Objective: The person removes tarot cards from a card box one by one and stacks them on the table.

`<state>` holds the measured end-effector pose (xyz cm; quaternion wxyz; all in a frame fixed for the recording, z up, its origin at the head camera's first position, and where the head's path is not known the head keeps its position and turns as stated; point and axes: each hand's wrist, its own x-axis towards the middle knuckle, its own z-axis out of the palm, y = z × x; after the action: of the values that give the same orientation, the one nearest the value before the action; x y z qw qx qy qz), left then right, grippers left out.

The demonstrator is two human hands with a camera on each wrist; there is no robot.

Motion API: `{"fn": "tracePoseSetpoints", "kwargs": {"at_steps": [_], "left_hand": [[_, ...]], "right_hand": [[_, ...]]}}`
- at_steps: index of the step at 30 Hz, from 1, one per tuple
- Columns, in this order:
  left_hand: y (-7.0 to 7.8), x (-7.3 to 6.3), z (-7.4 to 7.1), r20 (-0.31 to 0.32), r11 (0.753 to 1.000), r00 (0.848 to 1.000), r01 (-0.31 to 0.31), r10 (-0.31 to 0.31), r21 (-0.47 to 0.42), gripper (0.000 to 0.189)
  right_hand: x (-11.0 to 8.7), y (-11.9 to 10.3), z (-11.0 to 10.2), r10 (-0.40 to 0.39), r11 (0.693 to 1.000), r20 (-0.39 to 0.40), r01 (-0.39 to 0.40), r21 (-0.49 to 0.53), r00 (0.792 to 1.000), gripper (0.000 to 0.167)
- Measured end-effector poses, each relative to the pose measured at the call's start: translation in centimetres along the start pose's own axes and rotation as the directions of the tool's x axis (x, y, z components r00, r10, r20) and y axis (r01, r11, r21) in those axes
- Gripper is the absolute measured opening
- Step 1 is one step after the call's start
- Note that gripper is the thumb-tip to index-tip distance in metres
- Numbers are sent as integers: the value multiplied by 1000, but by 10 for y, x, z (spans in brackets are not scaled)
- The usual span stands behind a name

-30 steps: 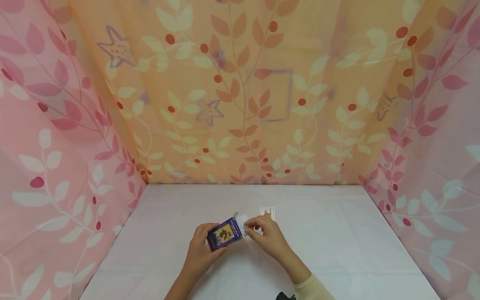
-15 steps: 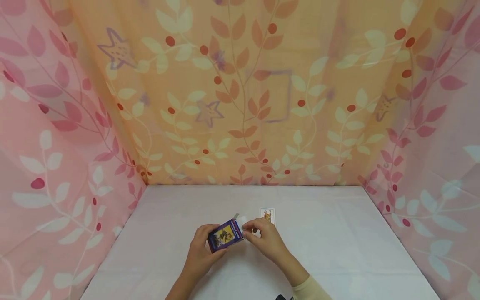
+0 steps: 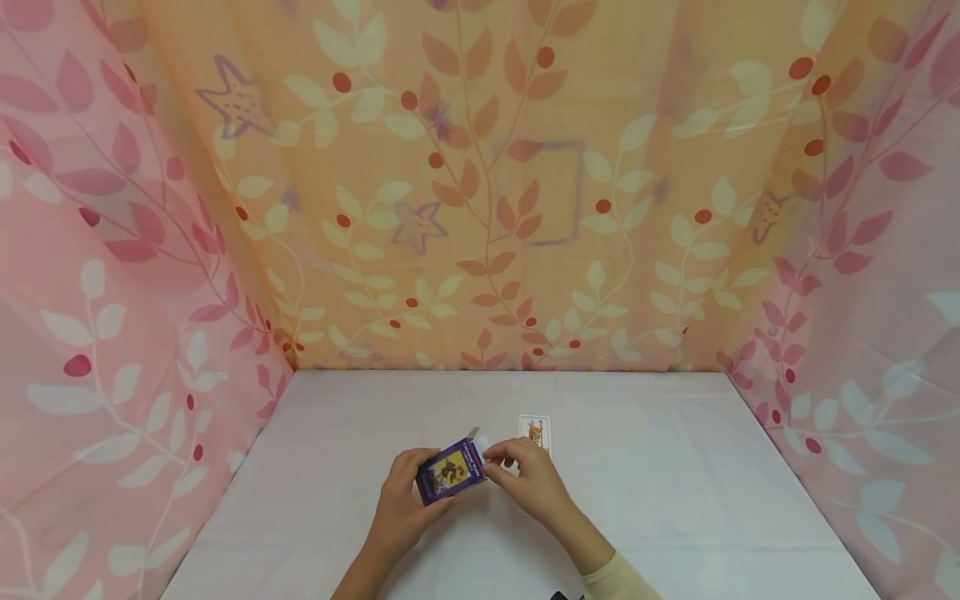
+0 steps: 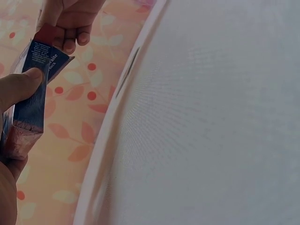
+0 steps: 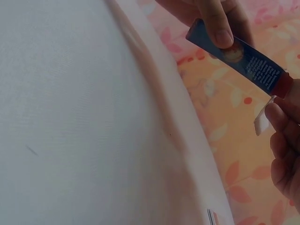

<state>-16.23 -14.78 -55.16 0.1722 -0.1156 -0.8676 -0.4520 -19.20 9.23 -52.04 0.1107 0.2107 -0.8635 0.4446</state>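
A purple-blue tarot card box [image 3: 452, 472] with a yellow picture on its front is tilted above the table. My left hand [image 3: 401, 504] grips it from the side; the left wrist view shows the thumb [image 4: 26, 84] along its narrow side. At the box's opened end, my right hand [image 3: 534, 483] has thumb and index finger close together at a flap. A pale flap [image 5: 264, 119] sticks out there in the right wrist view. The box's inside is hidden. Behind the right hand, a white-bordered card [image 3: 536, 428] lies on the table, partly covered.
The white-covered table [image 3: 675, 483] extends around both hands. Patterned cloth [image 3: 480, 275] hangs behind it and along both sides. Part of a black object [image 3: 558, 596] shows at the front edge, by the right sleeve [image 3: 618, 577].
The right hand has shifted slightly left toward the box end, and less of the white piece between hand and box is visible. The left hand and card have hardly moved.
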Motion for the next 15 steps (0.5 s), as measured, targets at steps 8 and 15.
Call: {"fn": "tracePoseSetpoints", "kwargs": {"at_steps": [8, 15], "left_hand": [[1, -2, 0, -3, 1000, 1000, -20, 20, -4, 82], [0, -1, -1, 5, 1000, 1000, -21, 21, -16, 81]], "right_hand": [[0, 1, 3, 0, 1000, -27, 1, 7, 1000, 13], [1, 0, 2, 21, 1000, -19, -21, -1, 1000, 13]]}}
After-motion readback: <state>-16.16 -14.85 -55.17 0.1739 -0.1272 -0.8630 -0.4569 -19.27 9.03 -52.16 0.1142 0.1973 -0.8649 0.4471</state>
